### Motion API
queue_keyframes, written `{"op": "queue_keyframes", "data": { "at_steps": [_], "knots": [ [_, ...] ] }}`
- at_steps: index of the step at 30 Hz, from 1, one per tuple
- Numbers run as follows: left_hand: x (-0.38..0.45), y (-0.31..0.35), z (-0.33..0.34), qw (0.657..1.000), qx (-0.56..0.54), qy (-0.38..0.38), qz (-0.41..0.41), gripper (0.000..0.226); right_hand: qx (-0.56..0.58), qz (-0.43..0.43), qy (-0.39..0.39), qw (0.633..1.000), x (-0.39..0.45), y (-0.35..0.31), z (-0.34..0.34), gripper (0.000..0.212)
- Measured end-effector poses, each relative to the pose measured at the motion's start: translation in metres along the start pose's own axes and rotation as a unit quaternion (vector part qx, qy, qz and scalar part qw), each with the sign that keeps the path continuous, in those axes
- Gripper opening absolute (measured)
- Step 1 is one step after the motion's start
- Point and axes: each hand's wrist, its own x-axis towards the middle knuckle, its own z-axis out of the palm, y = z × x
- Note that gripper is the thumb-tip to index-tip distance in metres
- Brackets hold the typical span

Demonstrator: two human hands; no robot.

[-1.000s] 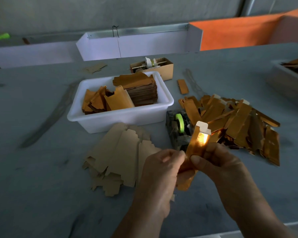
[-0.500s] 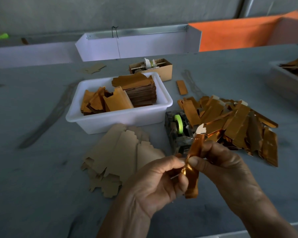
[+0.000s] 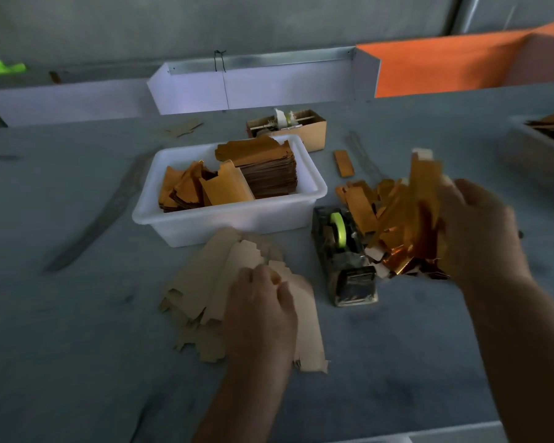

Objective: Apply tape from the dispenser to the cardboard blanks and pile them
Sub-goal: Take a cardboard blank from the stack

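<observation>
Now my right hand (image 3: pixel 480 231) drops 1 taped blank (image 3: pixel 424 199) on the pile (image 3: pixel 381 219) at 2 o'clock, grip blurred; left hand (image 3: pixel 263 302), fingers curled, should peel only the top flat blank (image 3: pixel 298 302).

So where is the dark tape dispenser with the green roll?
Head view, centre-right: the dark tape dispenser stands on the table just right of the white plastic tub, beside the gold pile.

There is one tape dispenser (image 3: pixel 344 255), one white tub (image 3: pixel 227 220), one small cardboard box (image 3: pixel 304 129) and two hands; the blanks are too many to count.
</observation>
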Motion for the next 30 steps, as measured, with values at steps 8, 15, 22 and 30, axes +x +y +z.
{"op": "queue_keyframes", "data": {
  "at_steps": [8, 15, 22, 30],
  "knots": [
    [0.016, -0.011, 0.017, 0.994, 0.057, -0.064, -0.063, 0.057, -0.075, -0.003, 0.027, 0.997, -0.048, 0.032, 0.02, 0.033],
    [0.026, -0.022, 0.007, 0.99, -0.072, -0.073, -0.095, 0.026, -0.058, -0.077, -0.009, 0.995, -0.07, 0.034, 0.014, 0.022],
    [0.026, -0.027, -0.01, 0.957, -0.253, -0.082, -0.12, 0.019, -0.004, -0.043, -0.049, 0.998, -0.085, 0.028, 0.012, 0.023],
    [0.008, -0.004, -0.033, 0.824, -0.497, -0.235, -0.136, 0.031, 0.147, 0.135, -0.247, 0.948, -0.109, 0.022, 0.026, 0.023]
  ]
}}
